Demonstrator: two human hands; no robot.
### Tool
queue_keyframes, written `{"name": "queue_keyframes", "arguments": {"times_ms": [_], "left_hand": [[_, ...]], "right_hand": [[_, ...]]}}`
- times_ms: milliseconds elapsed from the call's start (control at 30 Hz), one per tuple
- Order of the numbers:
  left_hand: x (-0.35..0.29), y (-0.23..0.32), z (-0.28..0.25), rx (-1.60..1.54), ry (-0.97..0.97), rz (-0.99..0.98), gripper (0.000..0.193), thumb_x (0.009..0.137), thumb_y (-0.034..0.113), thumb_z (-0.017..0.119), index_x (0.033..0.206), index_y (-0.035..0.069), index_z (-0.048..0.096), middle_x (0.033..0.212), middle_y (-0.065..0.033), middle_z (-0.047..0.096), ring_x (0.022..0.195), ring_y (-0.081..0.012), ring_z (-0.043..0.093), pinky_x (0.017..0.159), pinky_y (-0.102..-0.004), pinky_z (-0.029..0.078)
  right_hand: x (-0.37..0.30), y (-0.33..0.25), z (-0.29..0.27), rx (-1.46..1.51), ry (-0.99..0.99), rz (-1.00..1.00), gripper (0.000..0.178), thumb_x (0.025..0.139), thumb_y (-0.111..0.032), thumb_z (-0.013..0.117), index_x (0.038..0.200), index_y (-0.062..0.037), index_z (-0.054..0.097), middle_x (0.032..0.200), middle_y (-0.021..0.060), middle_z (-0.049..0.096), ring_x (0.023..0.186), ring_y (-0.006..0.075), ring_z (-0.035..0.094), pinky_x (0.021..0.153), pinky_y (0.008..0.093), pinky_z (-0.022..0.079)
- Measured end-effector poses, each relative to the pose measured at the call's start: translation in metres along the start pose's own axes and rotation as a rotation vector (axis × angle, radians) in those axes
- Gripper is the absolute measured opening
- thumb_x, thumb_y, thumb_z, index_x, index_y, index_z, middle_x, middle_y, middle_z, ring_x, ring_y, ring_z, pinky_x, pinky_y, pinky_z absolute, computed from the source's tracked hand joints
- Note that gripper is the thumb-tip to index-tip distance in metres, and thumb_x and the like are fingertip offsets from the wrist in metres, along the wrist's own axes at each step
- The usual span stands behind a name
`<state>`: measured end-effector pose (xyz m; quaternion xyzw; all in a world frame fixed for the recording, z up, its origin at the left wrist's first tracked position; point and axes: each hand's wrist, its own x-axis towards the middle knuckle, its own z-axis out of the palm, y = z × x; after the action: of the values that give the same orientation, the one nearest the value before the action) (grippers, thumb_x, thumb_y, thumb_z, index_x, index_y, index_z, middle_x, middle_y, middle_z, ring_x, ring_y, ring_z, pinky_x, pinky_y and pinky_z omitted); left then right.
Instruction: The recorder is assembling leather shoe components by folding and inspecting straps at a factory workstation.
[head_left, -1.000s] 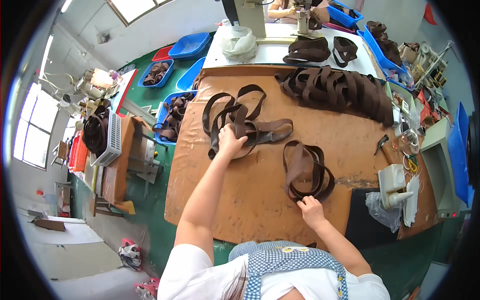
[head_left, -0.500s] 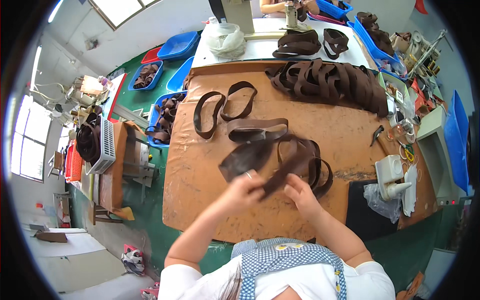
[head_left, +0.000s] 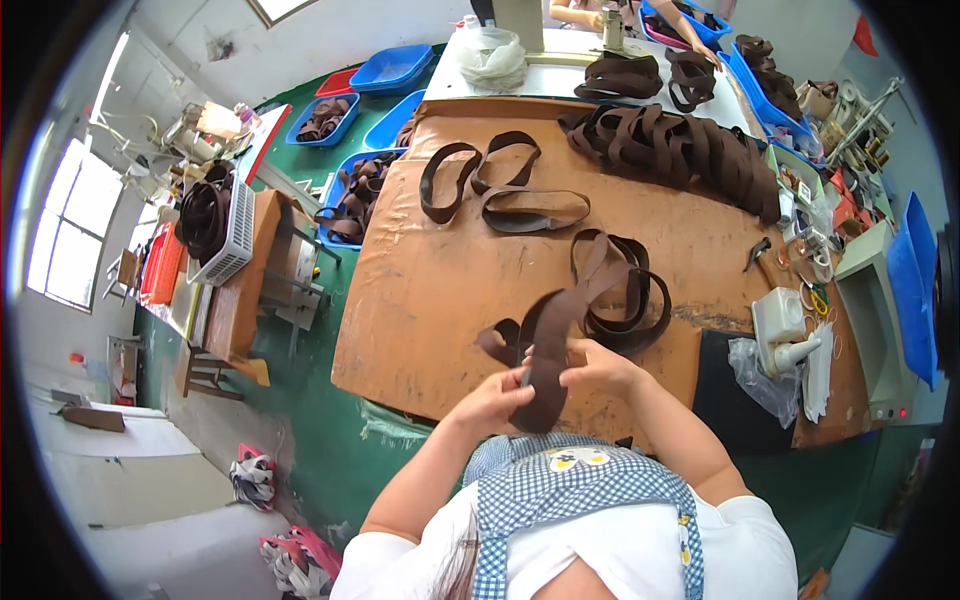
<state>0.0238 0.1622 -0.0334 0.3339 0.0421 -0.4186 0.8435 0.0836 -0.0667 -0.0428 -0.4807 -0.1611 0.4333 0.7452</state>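
Observation:
A wide dark brown fabric band (head_left: pixel 548 345) is between my hands near the table's front edge. My left hand (head_left: pixel 492 396) grips its left edge, and my right hand (head_left: pixel 600 366) holds its right edge, thumb on top. One end hangs down toward my apron; the rest lies in a fold on the table. Just beyond my right hand is a loose bunch of brown bands (head_left: pixel 655 322). Farther off, toward the left, lie three separate loops: a left one (head_left: pixel 428 190), an upper one (head_left: pixel 533 150) and a lower one (head_left: pixel 540 222).
A long heap of brown bands (head_left: pixel 670 150) covers the back right of the tan table (head_left: pixel 430 330). At right stand a white bottle-like container (head_left: pixel 778 315), yellow-handled scissors (head_left: pixel 819 300) and a black mat (head_left: pixel 730 385). Blue baskets (head_left: pixel 350 225) hold more bands at left. A co-worker's arm (head_left: pixel 690 30) reaches in behind.
My hands have drawn the band nearer to my body, and it now hangs lower. The view has shifted, and the lower loop now lies apart from the bunch. The co-worker's arm has reached out.

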Motion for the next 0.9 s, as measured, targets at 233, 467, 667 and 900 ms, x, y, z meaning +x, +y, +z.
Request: {"name": "queue_keyframes", "arguments": {"times_ms": [233,467,667,900], "left_hand": [[0.009,-0.008,-0.037,-0.177,0.155,0.414,0.031,0.095,0.018,0.061,0.123,0.005,0.056,0.112,-0.0044,0.066,0.104,-0.0162,0.064,0.092,-0.0322,0.052],[-0.016,-0.02,-0.088,-0.374,0.279,0.596,0.037,0.096,0.025,0.057,0.127,0.005,0.056,0.125,-0.0091,0.062,0.118,-0.0246,0.057,0.105,-0.0426,0.042],[-0.049,-0.017,-0.104,-0.372,0.511,0.846,0.036,0.098,0.027,0.054,0.126,0.005,0.057,0.128,-0.0081,0.061,0.121,-0.0235,0.054,0.106,-0.0435,0.041],[-0.143,0.07,-0.034,-0.037,0.517,1.139,0.033,0.096,0.019,0.058,0.125,0.003,0.055,0.119,-0.0075,0.065,0.111,-0.0202,0.061,0.099,-0.0371,0.048]], "right_hand": [[0.038,0.124,-0.004,-0.694,0.359,-0.194,0.035,0.091,-0.017,0.06,0.123,-0.0045,0.056,0.13,0.0092,0.054,0.115,0.0275,0.056,0.098,0.0358,0.045],[0.014,0.151,0.009,-1.12,0.295,-0.231,0.022,0.093,-0.014,0.052,0.11,-0.0041,0.061,0.103,0.0128,0.066,0.107,0.0314,0.059,0.093,0.0409,0.045],[0.01,0.172,0.001,-1.473,-0.18,-0.217,0.034,0.096,-0.032,0.047,0.1,-0.0071,0.07,0.099,0.0093,0.07,0.106,0.0258,0.059,0.106,0.045,0.033],[0.047,0.16,0.022,-1.668,0.023,-0.283,0.056,0.094,-0.036,0.052,0.138,-0.0028,0.043,0.143,0.0162,0.045,0.137,0.0291,0.036,0.112,0.0504,0.024]]}}
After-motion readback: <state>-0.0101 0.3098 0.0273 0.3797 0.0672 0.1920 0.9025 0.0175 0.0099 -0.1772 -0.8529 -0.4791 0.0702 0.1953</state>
